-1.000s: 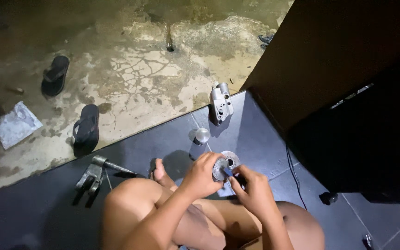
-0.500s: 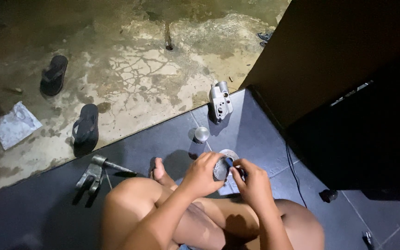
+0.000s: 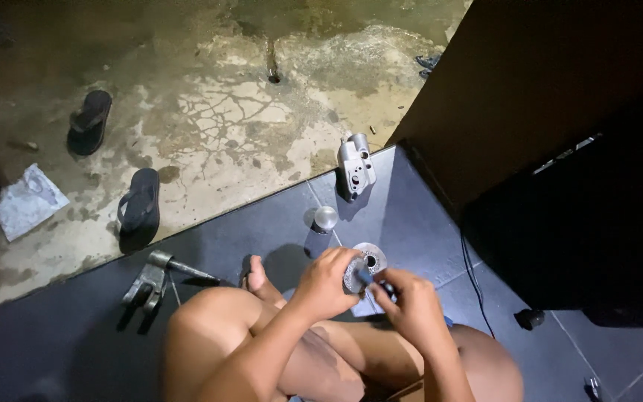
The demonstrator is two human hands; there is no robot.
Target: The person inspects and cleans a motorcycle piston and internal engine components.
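Down between the knees, the left hand (image 3: 327, 281) grips a round grey metal disc (image 3: 366, 264) by its near edge, fingers curled closed around it. Just right of those fingers, the right hand (image 3: 409, 307) pinches a small dark-handled tool (image 3: 373, 282) whose tip touches the disc's face. Beyond the fingertips a short metal cylinder (image 3: 325, 219) stands on the dark tiled floor (image 3: 411, 223), and farther off a grey metal housing (image 3: 355, 165). Well left lies a metal bracket part (image 3: 150, 283).

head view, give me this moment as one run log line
left hand: holds round metal disc | right hand: grips small dark tool at disc | nearby: metal cap, grey metal block on dark tiles
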